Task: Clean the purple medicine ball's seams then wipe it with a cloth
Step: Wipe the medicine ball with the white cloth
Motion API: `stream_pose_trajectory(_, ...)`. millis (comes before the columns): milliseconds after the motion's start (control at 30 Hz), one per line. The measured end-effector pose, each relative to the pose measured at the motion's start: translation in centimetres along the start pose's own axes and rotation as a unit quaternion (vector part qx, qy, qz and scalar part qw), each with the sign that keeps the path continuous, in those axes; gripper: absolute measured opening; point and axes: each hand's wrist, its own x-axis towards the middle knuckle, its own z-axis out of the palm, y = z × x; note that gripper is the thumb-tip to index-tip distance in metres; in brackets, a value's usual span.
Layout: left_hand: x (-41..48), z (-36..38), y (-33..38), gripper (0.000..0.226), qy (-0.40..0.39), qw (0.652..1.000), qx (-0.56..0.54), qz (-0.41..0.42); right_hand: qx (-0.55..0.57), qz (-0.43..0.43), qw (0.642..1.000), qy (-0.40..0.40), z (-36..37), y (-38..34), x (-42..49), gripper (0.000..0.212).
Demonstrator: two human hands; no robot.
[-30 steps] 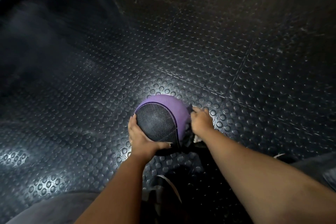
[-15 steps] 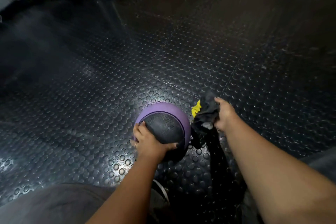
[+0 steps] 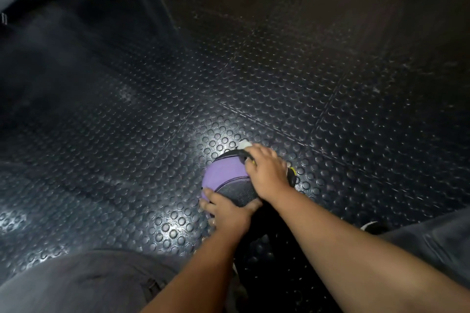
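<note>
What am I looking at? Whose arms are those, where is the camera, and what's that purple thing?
There is no machine here, just a person. The camera sits on their head and looks down, so you see their own two arms. The floor is dark rubber with round bumps. On it rests a purple medicine ball, a ball for exercise. The left hand has its grip on the near side of the ball. The right hand holds a dark cloth against the top of the ball. The grey shape at the bottom is the person's trouser leg.
</note>
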Motion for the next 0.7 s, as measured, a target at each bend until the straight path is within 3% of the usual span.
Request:
stream_pose_trajectory(200,-0.4,0.2,-1.1,0.152,-0.015,0.998,-0.002,0.053,0.231,0.176,0.956,-0.034,-0.3,3.0,2.3,0.032)
stream_pose_trajectory(400,-1.4,0.3,-2.6,0.157,-0.01,0.99,0.046,0.133,0.373,0.376,0.844,-0.082,-0.8,6.8,1.9,0.023)
stream_pose_trajectory(467,-1.2,0.1,-3.0,0.159,-0.022,0.985,0.064,0.16,0.441,0.429,0.782,-0.102,-0.5,7.9,0.4,0.032)
stream_pose_trajectory(500,-1.1,-0.1,-3.0,0.158,-0.03,0.982,0.07,0.171,0.45,0.434,0.773,-0.103,-0.3,8.3,0.1,0.033)
stream_pose_trajectory(533,-0.9,-0.3,-3.0,0.157,-0.037,0.98,0.076,0.18,0.451,0.424,0.78,-0.097,-0.4,8.4,0.0,0.032)
stream_pose_trajectory(600,-0.6,-0.6,-2.9,0.156,-0.052,0.977,0.076,0.191,0.414,0.365,0.831,-0.069,-0.4,8.1,0.6,0.026)
stream_pose_trajectory(700,-0.5,-0.8,-2.5,0.155,-0.044,0.978,0.065,0.192,0.378,0.266,0.885,-0.047,-1.2,6.3,1.4,0.035)
